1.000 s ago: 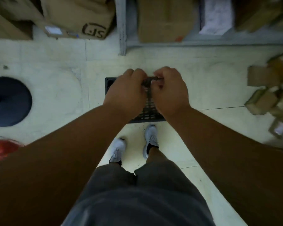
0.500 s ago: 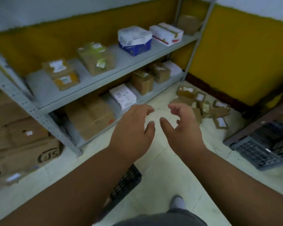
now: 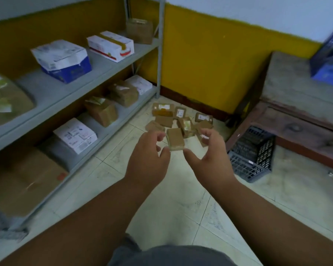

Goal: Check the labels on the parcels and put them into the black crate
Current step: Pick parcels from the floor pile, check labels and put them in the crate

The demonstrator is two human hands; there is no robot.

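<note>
Several small brown parcels [image 3: 182, 120] lie in a loose pile on the tiled floor near the yellow wall's corner, some with white labels facing up. The nearest parcel [image 3: 175, 138] shows between my two hands, plain side up. My left hand [image 3: 148, 160] and my right hand [image 3: 210, 152] reach forward side by side above the floor, short of the pile, fingers loosely curled and holding nothing. A dark plastic crate [image 3: 252, 156] lies tipped on its side under the wooden table at the right.
A grey metal shelf [image 3: 108, 73] with cardboard and white boxes runs along the left. A worn wooden table [image 3: 300, 104] stands at the right with a blue crate [image 3: 329, 54] on it. Pale floor tiles lie between shelf and table.
My hands let go of the black crate at my feet and lifted. The view swung up and right toward the parcel pile, which is now closer; that crate has left the view.
</note>
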